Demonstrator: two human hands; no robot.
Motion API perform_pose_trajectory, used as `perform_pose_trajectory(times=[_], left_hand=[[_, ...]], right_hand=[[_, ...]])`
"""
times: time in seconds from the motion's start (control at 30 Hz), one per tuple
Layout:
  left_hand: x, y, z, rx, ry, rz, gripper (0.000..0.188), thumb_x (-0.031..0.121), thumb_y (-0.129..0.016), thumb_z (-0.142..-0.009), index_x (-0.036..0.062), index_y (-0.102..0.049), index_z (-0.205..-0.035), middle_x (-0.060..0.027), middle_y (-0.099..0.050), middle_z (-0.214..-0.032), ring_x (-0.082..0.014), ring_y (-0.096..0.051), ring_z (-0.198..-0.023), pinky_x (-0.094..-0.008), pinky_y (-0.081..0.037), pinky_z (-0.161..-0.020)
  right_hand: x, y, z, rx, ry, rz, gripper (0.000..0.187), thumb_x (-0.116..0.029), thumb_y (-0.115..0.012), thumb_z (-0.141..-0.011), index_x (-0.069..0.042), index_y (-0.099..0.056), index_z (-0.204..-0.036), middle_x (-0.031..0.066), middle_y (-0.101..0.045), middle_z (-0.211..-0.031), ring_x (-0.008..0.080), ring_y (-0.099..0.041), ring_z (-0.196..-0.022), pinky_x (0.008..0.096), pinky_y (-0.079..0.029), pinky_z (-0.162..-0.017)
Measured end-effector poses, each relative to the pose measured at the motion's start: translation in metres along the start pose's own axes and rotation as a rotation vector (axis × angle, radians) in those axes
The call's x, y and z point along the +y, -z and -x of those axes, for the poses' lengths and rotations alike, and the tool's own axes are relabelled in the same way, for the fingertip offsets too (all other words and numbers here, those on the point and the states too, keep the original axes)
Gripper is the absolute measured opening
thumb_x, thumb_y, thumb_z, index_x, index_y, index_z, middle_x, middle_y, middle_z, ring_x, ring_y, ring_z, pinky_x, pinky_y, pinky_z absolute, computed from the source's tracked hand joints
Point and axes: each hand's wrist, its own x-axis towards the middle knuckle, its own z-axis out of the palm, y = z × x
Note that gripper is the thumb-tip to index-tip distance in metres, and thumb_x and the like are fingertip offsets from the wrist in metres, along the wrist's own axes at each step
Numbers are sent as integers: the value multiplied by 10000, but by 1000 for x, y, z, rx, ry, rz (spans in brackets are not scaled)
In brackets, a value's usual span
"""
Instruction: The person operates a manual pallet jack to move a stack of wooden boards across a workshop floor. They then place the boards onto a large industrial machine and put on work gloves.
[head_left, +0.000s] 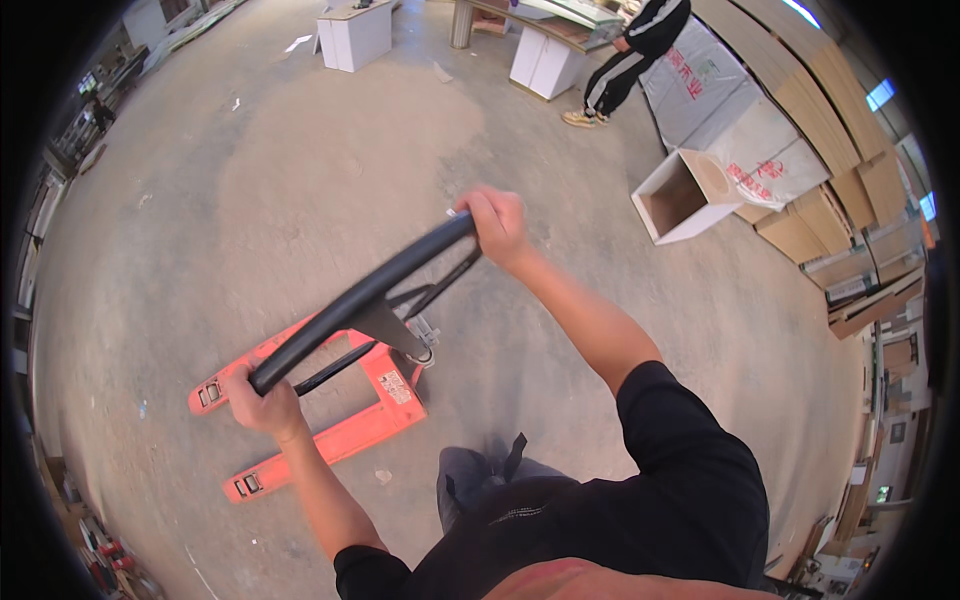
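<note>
Both my hands grip the black loop handle (350, 300) of a pallet jack. My left hand (264, 403) is closed round the handle's lower left end. At the upper right end, my right hand (497, 225) wraps round the same bar, its arm stretched forward. Below the handle stands the orange-red pallet jack (370, 425), its two forks pointing left and a little toward me. No load lies on the forks. Part of the jack's body is hidden behind the handle.
An open white box (690, 195) rests on the floor at the right, beside wrapped stacks and leaning boards (810, 230). A person (635, 60) in dark clothes stands at a workbench (550, 60) at the back. A white cabinet (357, 38) stands left of it.
</note>
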Motion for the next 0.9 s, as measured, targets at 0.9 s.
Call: perform_pose_trajectory(times=[0.9], left_hand=[[-94,-573,-277,152,422,-539,277,-53,-714,-529,22,-675,-793,-99,-534,-628,-271,-539,-535,-368,-419,-498]], right_hand=[[406,-461,-802,-523,514,-172,434,-270,-368,-1003,-7,-695,-892,64,-642,-685,143,-582,-617,281,-472,-621]])
